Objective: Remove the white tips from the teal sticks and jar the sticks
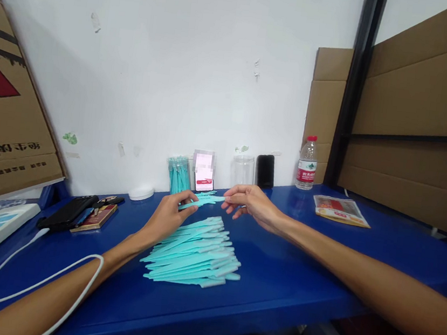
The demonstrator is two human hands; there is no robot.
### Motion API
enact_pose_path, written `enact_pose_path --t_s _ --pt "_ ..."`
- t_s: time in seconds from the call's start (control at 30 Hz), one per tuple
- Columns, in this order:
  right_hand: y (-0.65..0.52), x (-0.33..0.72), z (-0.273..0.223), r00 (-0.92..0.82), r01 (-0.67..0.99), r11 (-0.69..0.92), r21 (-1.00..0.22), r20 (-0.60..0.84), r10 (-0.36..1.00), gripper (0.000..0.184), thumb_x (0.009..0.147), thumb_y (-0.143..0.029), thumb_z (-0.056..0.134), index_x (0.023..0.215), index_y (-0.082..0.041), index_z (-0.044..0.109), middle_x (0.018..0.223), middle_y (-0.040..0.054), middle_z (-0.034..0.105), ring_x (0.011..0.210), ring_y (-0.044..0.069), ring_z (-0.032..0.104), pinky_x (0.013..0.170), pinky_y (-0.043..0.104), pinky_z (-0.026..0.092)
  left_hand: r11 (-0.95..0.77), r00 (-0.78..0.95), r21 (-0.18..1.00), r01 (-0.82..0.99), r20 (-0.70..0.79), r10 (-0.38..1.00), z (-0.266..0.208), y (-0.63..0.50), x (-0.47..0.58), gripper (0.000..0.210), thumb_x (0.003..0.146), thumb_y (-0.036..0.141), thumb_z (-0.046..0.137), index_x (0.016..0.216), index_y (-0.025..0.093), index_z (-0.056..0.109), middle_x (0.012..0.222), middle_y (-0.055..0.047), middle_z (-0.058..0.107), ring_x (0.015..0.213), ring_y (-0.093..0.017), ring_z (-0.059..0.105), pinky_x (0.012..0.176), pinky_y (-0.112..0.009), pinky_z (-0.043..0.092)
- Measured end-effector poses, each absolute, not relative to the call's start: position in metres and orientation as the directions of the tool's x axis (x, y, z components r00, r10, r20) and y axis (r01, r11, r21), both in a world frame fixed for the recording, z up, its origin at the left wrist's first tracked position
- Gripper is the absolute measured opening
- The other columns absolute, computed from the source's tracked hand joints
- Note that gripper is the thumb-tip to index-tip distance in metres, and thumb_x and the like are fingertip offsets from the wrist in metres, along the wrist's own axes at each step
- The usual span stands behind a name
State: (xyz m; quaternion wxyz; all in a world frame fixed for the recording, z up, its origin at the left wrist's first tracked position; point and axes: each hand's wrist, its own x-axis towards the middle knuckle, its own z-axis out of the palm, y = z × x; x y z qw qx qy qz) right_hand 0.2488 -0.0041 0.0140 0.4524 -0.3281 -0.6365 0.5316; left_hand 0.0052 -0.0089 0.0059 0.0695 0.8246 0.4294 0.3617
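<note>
My left hand (171, 210) pinches the left end of a slim turquoise stick (189, 206). At its whitish, translucent capped end are the thumb and forefinger of my right hand (253, 206), closed on it; the other fingers curl loosely. Below both hands lies a layered pile of similar turquoise sticks (196, 254), whitish ends mostly to the right. Just beyond the held stick is a smaller group of loose sticks (206, 195), partly hidden by it. Which sticks overlap there is hard to make out.
Along the wall stand a clear jar of turquoise sticks (178, 175), a lit phone (204, 181), a clear jar (242, 171), a black phone (265, 171) and a water bottle (307, 164). A white lid (141, 194) lies left. A white cable (94, 271) crosses my left forearm.
</note>
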Motion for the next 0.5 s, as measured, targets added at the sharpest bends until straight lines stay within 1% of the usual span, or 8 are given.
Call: enact_pose_path --t_s 0.1,0.23,0.3,0.5 --pt "-0.0031 0.2491 0.0137 -0.371 -0.020 0.251 -0.968 0.240 0.897 0.016 0.071 -0.027 0.071 0.079 -0.014 0.064 0.078 0.0091 0.069 0.064 0.014 0.062 0.051 0.024 0.050 -0.639 0.374 0.439 0.632 0.550 0.747 0.0064 -0.0101 0.0052 0.017 0.088 0.035 0.053 0.092 0.020 0.059 0.074 0.001 0.055 0.070 -0.014 0.050 0.065 -0.026 0.038" --pt "-0.0014 0.2490 0.0131 -0.347 0.067 0.339 -0.938 0.297 0.890 0.013 0.067 -0.023 0.072 0.072 -0.015 0.064 0.065 0.0034 0.061 0.059 0.013 0.056 0.045 0.023 0.046 -0.658 0.396 0.446 0.607 0.548 0.737 0.0079 -0.0133 0.0065 0.015 0.088 0.032 0.053 0.086 0.019 0.059 0.074 0.001 0.057 0.070 -0.014 0.051 0.066 -0.026 0.038" --pt "-0.0011 0.2489 0.0130 -0.355 0.081 0.354 -0.932 0.305 0.884 0.012 0.067 -0.023 0.072 0.071 -0.015 0.065 0.061 0.0016 0.058 0.057 0.012 0.055 0.044 0.022 0.046 -0.661 0.402 0.447 0.603 0.545 0.736 0.0083 -0.0141 0.0067 0.015 0.088 0.032 0.052 0.085 0.019 0.059 0.074 0.001 0.058 0.071 -0.014 0.052 0.066 -0.026 0.039" --pt "0.0019 0.2499 0.0118 -0.376 0.100 0.360 -0.927 0.300 0.877 0.011 0.068 -0.024 0.071 0.073 -0.015 0.065 0.063 0.0026 0.059 0.058 0.012 0.055 0.043 0.021 0.045 -0.657 0.390 0.447 0.608 0.552 0.737 0.0090 -0.0127 0.0067 0.020 0.090 0.033 0.049 0.084 0.018 0.061 0.073 0.000 0.060 0.070 -0.014 0.052 0.065 -0.026 0.039"
